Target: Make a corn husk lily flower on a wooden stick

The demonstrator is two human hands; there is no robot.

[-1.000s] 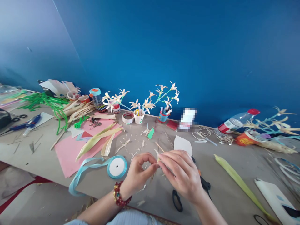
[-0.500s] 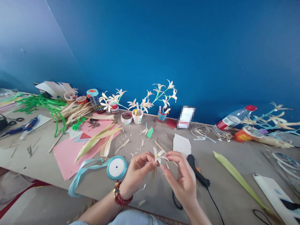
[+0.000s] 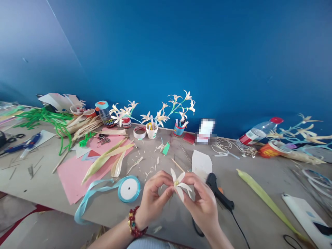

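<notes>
A handmade white flower (image 3: pixel 179 183) with slim pointed petals and a yellowish centre is held up between my two hands. My left hand (image 3: pixel 157 195), a red bead bracelet (image 3: pixel 135 221) at its wrist, pinches the flower from the left. On the other side, the fingers of my right hand (image 3: pixel 202 197) close round the flower's petals. Part of the flower's base is hidden behind the fingers. A black glue gun (image 3: pixel 220 193) lies on the table just right of my right hand. Left of my left hand is a roll of blue ribbon (image 3: pixel 129 188), its tail trailing off leftward.
Pink paper (image 3: pixel 71 180) and corn husks (image 3: pixel 103 159) lie to the left. Finished flower stems (image 3: pixel 166 112) stand along the wall beside cups. At right are a plastic bottle (image 3: pixel 256 133), a green husk (image 3: pixel 267 200) and a white device (image 3: pixel 302 218). Husk scraps (image 3: pixel 149 172) litter the middle.
The flower has turned to face me more, with its petals showing wider. My right hand has moved in closer, and its fingers now close on the flower.
</notes>
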